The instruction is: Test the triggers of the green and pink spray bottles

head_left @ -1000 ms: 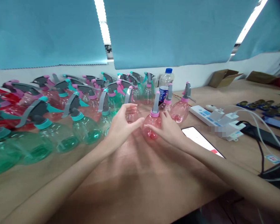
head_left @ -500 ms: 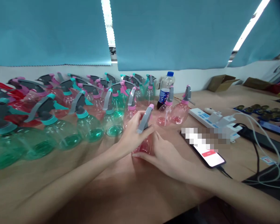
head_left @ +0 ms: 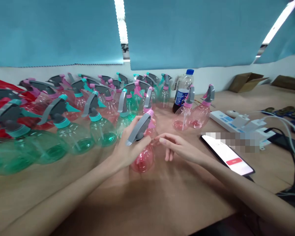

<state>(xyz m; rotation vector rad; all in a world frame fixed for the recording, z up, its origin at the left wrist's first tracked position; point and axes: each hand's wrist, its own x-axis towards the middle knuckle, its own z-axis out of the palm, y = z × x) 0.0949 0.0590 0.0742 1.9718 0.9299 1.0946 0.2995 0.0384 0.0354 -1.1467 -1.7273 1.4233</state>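
Bare slender forearms [head_left: 64,193], narrow left hand [head_left: 131,150], narrow right hand [head_left: 179,149], long thin fingers [head_left: 166,140]

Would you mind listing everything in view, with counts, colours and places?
held spray bottle: one, pink, grey trigger, in left hand
spray bottles: many, pink or green, left and ahead
paired spray bottles: two, pink, right of the hands
drink bottle: one, blue cap, behind the pair
phone: one, white screen, right
power strip: one, white, beyond the phone
cardboard boxes: two, brown, far right
window blinds: several, blue, behind the table
table: one, light wood, under everything
left hand: gripping the held spray bottle
right hand: open, fingers beside it
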